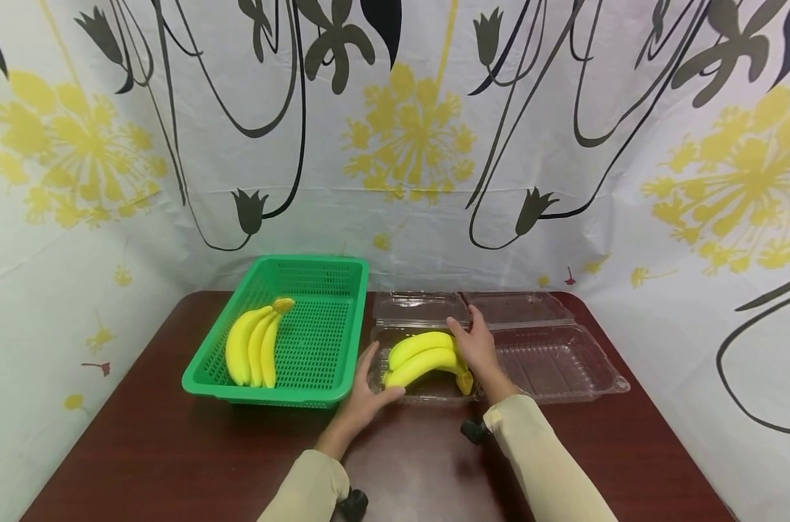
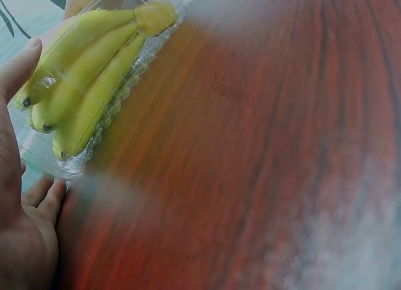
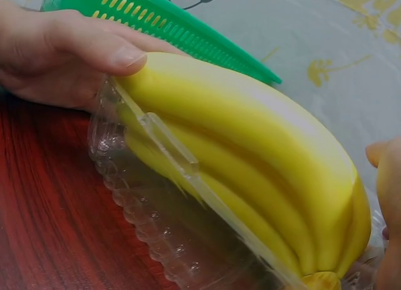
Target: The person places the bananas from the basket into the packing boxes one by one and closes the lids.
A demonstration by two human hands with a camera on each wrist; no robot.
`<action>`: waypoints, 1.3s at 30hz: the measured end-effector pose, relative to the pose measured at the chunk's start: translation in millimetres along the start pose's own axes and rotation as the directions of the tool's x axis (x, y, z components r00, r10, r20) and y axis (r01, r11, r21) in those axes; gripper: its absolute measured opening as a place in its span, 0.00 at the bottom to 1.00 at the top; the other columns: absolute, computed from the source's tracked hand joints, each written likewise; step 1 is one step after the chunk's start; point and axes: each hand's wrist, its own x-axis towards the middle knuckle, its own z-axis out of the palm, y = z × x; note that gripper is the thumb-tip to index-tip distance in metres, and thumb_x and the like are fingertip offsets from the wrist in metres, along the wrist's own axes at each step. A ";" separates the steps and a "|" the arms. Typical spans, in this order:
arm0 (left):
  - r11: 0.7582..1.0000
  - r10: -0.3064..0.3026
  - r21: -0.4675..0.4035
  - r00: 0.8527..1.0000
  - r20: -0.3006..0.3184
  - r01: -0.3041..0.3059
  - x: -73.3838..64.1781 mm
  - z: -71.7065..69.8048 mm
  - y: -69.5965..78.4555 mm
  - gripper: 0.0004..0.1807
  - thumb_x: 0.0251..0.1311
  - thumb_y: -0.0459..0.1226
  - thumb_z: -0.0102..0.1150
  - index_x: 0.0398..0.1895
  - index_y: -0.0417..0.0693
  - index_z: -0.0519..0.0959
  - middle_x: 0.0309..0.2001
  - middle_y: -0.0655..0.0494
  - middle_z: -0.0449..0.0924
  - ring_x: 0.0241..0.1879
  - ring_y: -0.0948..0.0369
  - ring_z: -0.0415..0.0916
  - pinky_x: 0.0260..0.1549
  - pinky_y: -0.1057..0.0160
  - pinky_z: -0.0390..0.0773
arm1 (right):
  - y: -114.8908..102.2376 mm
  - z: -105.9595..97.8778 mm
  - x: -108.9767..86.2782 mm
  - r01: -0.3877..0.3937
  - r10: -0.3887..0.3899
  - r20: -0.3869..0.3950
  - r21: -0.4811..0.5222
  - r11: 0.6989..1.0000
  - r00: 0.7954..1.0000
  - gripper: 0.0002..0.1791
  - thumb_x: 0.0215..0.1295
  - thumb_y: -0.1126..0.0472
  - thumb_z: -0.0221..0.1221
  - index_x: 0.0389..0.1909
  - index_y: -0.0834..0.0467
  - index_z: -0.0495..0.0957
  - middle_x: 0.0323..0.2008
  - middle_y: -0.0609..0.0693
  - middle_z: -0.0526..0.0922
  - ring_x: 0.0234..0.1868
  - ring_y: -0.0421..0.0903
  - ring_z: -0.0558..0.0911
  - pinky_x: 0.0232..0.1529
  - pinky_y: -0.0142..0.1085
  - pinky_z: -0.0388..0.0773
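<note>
A bunch of yellow bananas lies in the left clear plastic container, its brown stem end toward the right front. My left hand is at the container's left end, thumb and fingers spread apart and extended. In the right wrist view its thumb lies against the banana tips; some of its fingers are hidden behind the container. My right hand stands at the other end, close beside the stem side of the bunch, with thumb and index finger extended. Whether it touches the bananas is unclear.
On the left stands a green basket holding another bunch of bananas. A second clear container lies right of the first, its lid folded back. Behind the dark red table hangs a patterned cloth.
</note>
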 end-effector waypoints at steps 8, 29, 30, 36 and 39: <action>1.000 -0.011 0.015 1.000 -0.010 0.011 2.3 2.4 -7.6 0.52 0.50 0.31 0.70 0.76 0.38 0.49 0.74 0.35 0.43 0.72 0.39 0.42 0.64 0.35 0.49 | 4.4 5.4 -2.6 0.098 -0.102 -0.123 -0.044 0.994 0.987 0.41 0.69 0.42 0.54 0.76 0.55 0.52 0.69 0.63 0.63 0.64 0.62 0.66 0.61 0.58 0.64; 1.000 -0.016 -0.020 1.000 -0.021 0.015 6.8 4.4 -39.0 0.55 0.50 0.38 0.72 0.78 0.51 0.48 0.75 0.45 0.44 0.72 0.41 0.44 0.64 0.37 0.53 | 7.8 11.5 -8.2 0.306 -0.330 -0.292 -0.127 0.944 0.898 0.35 0.66 0.52 0.59 0.71 0.58 0.61 0.53 0.63 0.72 0.49 0.57 0.71 0.49 0.53 0.69; 0.999 -0.024 -0.021 1.000 -0.019 0.024 6.5 4.6 -38.2 0.55 0.50 0.37 0.72 0.78 0.52 0.47 0.75 0.45 0.43 0.72 0.41 0.44 0.64 0.37 0.53 | 8.2 11.7 -8.9 0.310 -0.340 -0.294 -0.145 0.939 0.893 0.36 0.66 0.51 0.59 0.71 0.57 0.60 0.53 0.62 0.72 0.49 0.57 0.71 0.48 0.53 0.69; 0.999 -0.037 -0.028 0.999 -0.012 0.037 2.3 4.5 -20.1 0.55 0.51 0.32 0.69 0.78 0.44 0.43 0.75 0.38 0.41 0.71 0.36 0.44 0.63 0.34 0.53 | 8.9 12.4 -11.4 0.342 -0.377 -0.324 -0.160 0.926 0.868 0.38 0.67 0.49 0.58 0.73 0.55 0.57 0.51 0.63 0.71 0.49 0.57 0.69 0.46 0.54 0.68; 0.999 -0.039 -0.028 0.999 -0.005 0.039 -0.9 3.2 -5.0 0.55 0.51 0.31 0.69 0.77 0.40 0.43 0.74 0.35 0.41 0.70 0.35 0.44 0.63 0.34 0.52 | 9.3 12.1 -11.5 0.350 -0.377 -0.350 -0.141 0.926 0.857 0.39 0.69 0.48 0.57 0.75 0.54 0.53 0.51 0.62 0.71 0.49 0.58 0.69 0.48 0.55 0.67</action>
